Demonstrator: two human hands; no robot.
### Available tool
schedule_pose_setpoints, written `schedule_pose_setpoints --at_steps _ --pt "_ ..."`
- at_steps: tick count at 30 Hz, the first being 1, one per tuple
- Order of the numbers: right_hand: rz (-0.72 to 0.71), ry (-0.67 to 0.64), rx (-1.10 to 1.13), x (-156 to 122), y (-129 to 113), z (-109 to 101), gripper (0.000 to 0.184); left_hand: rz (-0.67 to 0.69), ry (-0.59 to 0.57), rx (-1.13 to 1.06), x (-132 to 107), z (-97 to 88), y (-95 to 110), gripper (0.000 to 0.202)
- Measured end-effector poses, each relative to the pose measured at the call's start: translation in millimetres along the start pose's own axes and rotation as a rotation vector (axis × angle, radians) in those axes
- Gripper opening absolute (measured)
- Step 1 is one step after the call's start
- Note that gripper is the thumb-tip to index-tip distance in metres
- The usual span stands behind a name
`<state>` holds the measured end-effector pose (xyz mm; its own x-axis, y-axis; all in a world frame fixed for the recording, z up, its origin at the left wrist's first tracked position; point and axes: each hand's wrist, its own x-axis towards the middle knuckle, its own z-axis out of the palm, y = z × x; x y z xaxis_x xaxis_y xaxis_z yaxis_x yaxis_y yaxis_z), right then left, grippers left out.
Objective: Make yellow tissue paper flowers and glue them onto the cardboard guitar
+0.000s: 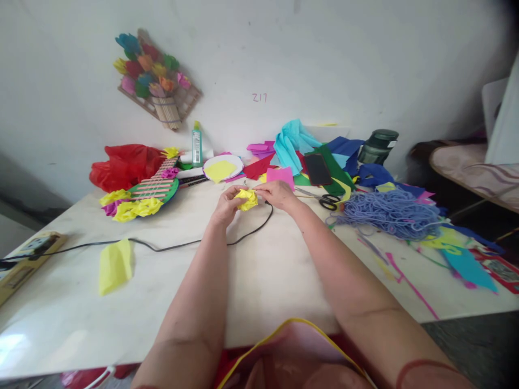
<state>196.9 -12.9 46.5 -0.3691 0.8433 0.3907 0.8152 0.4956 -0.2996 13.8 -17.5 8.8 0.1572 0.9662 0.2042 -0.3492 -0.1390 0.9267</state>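
Observation:
My left hand point(228, 205) is closed around a crumpled yellow paper flower point(247, 200), held just above the table. From the right, my right hand point(278, 193) pinches at the flower's upper edge, its fingertips pressed together. A black cord point(178, 247) crosses the table and ends just below my right hand. A pair of scissors point(327, 201) with black handles lies to the right of that hand. Behind the hands is a pink paper square point(280, 176). Apart from both hands, a yellow paper sheet point(115, 266) lies at the left.
A round craft piece point(156, 187) with sticks and paper flowers lies left, by a red bag point(125, 166). Behind stand a glue bottle point(197, 145) and a white plate point(235, 160). A phone point(317, 169), blue yarn point(389, 212) and a dark jar point(379, 146) are right. A power strip point(30, 265) sits left.

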Motion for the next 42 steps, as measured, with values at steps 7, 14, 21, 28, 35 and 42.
schedule_pose_setpoints --at_steps 7,14,21,28,35,42 --pt "-0.090 0.046 -0.052 -2 -3 -1 0.027 -0.014 -0.002 0.019 0 1.7 2 0.045" --pt "-0.187 0.115 -0.260 -6 -7 1 0.035 -0.081 -0.003 -0.056 2 3.9 0 0.044" --pt "-0.280 0.116 -0.307 -9 -10 0 0.034 -0.096 -0.045 -0.099 2 2.3 -1 0.036" --pt "-0.301 0.081 -0.203 -5 -8 -4 0.034 -0.010 0.035 -0.042 2 2.6 1 0.036" --pt "-0.209 0.085 0.003 2 -2 2 0.029 0.017 0.053 0.014 1 3.4 1 0.035" --pt "-0.102 0.034 0.026 3 -1 0 0.025 0.005 0.033 0.022 0 3.8 0 0.036"
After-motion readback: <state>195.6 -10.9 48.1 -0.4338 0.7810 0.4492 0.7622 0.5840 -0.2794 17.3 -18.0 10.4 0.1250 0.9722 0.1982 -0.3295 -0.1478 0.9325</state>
